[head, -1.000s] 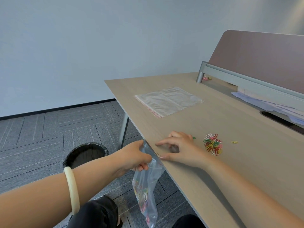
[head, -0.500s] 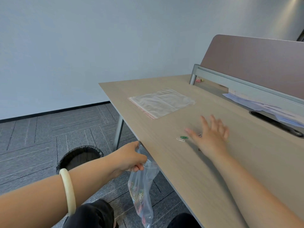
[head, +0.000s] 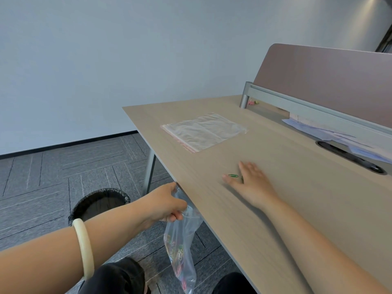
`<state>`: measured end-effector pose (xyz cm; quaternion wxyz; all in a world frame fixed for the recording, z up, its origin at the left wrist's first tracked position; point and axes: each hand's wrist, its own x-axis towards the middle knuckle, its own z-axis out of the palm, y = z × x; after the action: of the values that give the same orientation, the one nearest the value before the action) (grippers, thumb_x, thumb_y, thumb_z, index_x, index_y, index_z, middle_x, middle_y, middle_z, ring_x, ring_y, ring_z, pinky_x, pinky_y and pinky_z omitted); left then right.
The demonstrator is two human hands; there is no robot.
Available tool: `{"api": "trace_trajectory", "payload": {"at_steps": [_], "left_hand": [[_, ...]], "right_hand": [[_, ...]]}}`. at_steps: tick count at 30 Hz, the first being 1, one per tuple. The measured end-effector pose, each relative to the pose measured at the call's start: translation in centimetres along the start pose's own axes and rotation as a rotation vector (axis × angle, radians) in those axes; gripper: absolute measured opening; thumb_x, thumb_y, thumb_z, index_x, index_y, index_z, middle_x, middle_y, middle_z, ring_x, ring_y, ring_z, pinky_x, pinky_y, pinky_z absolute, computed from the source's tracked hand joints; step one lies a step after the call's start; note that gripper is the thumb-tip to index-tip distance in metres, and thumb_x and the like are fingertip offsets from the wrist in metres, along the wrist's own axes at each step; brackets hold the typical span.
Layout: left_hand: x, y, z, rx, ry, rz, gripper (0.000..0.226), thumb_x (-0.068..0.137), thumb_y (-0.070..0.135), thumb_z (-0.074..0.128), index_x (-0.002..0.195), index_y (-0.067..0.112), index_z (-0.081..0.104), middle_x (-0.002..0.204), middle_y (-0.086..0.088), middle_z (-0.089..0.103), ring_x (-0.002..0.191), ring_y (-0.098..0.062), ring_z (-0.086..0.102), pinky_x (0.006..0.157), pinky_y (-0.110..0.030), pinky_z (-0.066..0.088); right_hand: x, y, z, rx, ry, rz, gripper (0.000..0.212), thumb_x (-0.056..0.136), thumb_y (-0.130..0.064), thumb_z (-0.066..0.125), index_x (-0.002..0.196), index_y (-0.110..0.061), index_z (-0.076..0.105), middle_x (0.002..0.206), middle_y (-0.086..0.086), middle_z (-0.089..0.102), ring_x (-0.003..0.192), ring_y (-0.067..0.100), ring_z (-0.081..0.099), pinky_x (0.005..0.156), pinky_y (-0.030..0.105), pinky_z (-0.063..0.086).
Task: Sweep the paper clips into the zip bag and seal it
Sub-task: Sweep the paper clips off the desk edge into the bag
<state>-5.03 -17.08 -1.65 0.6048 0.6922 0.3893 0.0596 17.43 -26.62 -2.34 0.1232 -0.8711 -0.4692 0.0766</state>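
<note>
The left hand point(head: 167, 203) is closed on the top of a clear zip bag point(head: 181, 249), pinching its mouth just below the near edge of the desk point(head: 297, 209). The bag hangs down from that grip toward the floor, beside the person's dark-trousered knees. In its lower half sits a loose bunch of coloured paper clips point(head: 177, 254): pink, green, yellow and white ones show through the plastic. Whether the bag's mouth is pulled open against the desk edge cannot be told, since the fingers cover it.

The right hand point(head: 250, 183) lies flat on the desktop with fingers spread wide and holding nothing, palm down, somewhat blurred. Just off its thumb, between thumb and forefinger, a single green paper clip point(head: 233, 176) rests on the wood. Any clips under the palm are hidden.

Beyond the right hand, farther across the desk, a second flat plastic bag point(head: 203, 131) with a reddish strip along its near edge lies with nothing visible inside. Further right of that hand, loose papers point(head: 331, 134) sit under a grey rail at the foot of a divider panel point(head: 328, 75), with a dark oval cable slot point(head: 350, 158) in front of them.

Below the left forearm, which wears a pale bangle point(head: 84, 249), stands a round bin point(head: 99, 203) with a black liner; its contents are not visible.
</note>
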Motion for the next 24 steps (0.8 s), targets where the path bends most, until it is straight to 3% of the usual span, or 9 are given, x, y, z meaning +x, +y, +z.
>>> {"api": "trace_trajectory", "payload": {"at_steps": [7,13,16,20,24], "left_hand": [[0.0,0.2,0.1,0.013,0.003,0.006,0.065,0.081,-0.001,0.053,0.140,0.016,0.032,0.064,-0.012,0.060,0.038,-0.006,0.048,0.044,-0.016,0.042],[-0.2,0.6,0.2,-0.002,0.010,0.026,0.045,0.082,-0.003,0.051,0.113,0.027,0.038,0.065,-0.006,0.060,0.036,-0.004,0.049,0.043,-0.016,0.040],[-0.2,0.4,0.1,-0.009,0.022,0.035,0.054,0.082,-0.003,0.051,0.127,0.023,0.040,0.069,-0.008,0.061,0.043,-0.009,0.050,0.045,-0.018,0.039],[-0.2,-0.1,-0.2,0.004,0.029,0.012,0.076,0.081,-0.001,0.052,0.148,0.014,0.019,0.084,-0.010,0.062,0.053,-0.016,0.049,0.049,-0.020,0.041],[-0.2,-0.3,-0.1,-0.008,0.037,0.013,0.079,0.082,-0.001,0.052,0.149,0.013,0.015,0.081,0.005,0.056,0.057,-0.017,0.052,0.049,-0.020,0.043]], "right_hand": [[-0.4,-3.0,0.9,0.028,-0.068,-0.325,0.074,0.089,-0.057,0.038,0.147,-0.016,0.018,0.158,0.002,0.007,0.145,0.012,0.003,0.115,0.025,0.002],[-0.9,-5.0,1.7,0.244,-0.131,-0.561,0.051,0.089,-0.038,0.056,0.136,-0.023,0.045,0.149,-0.008,0.035,0.137,-0.004,0.022,0.110,0.014,0.012],[-1.2,-5.3,1.9,0.347,-0.166,-0.621,0.042,0.086,-0.028,0.063,0.126,-0.020,0.056,0.140,-0.005,0.048,0.129,-0.008,0.030,0.104,0.002,0.016],[-1.0,-3.9,-0.5,0.473,-0.102,-0.508,0.058,0.072,-0.037,0.074,0.126,-0.029,0.055,0.137,-0.016,0.048,0.128,-0.011,0.033,0.111,0.016,0.021],[-1.1,-1.6,-1.1,0.229,-0.261,-0.465,0.088,0.069,-0.051,0.071,0.143,-0.027,0.030,0.151,-0.016,0.022,0.140,-0.004,0.011,0.116,0.022,0.008]]}}
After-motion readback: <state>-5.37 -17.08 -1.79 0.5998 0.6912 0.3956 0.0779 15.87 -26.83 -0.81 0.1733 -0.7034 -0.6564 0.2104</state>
